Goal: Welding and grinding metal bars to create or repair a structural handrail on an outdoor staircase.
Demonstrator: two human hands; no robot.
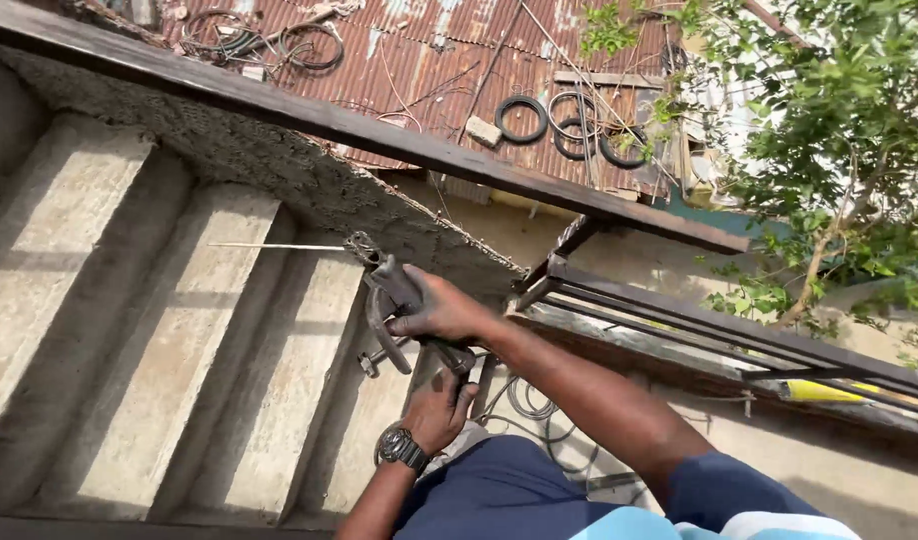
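— What's nearest to us?

— Blue cloth over the person's lap or knees, low in the middle. Just above it the left hand [439, 405], a wristwatch [403, 447] on its wrist, fingers curled up around the lower end of a dark metal electrode holder [399, 305].

— And the other hand?

— The right hand [441, 312] sits just above the left, palm laid over the holder's handle, fingers wrapped and pressed together on it. Both hands are closed on the one tool; they nearly touch.

— Where's the tool itself?

— Centre of the scene, over the concrete steps [169, 360]. Its jaws point up and to the left, and a thin welding rod [279, 246] sticks out of them, running level towards the left across the steps.

— Anything under the hands?

— Loose cables [534, 410] coiled on the ground, just right of the left hand.

— Farther off?

— A dark metal rail [329, 120] slants across from far left down to the right. Beyond it a rusty corrugated roof [429, 60] with black rings [521, 118] and wire lying on it. Far right, a leafy tree [839, 150].
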